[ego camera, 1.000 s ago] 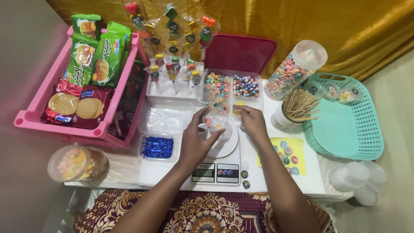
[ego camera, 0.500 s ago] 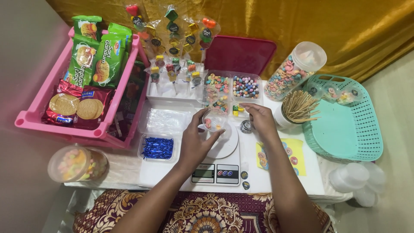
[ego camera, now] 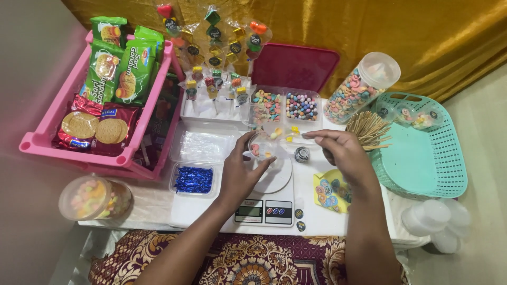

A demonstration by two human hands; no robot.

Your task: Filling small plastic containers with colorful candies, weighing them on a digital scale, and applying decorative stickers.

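The left hand (ego camera: 240,171) cups a small clear cup (ego camera: 260,148) holding a few candies, on the white kitchen scale (ego camera: 266,203). The right hand (ego camera: 340,153) pinches a thin stick (ego camera: 298,141) just beside it, near the jar of wooden skewers (ego camera: 367,129)

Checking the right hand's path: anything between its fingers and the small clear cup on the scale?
Nothing visible. The right hand hangs just right of the small clear cup, which the left hand steadies on the scale. Only bare tabletop and a small round metal piece, lower down, lie between.
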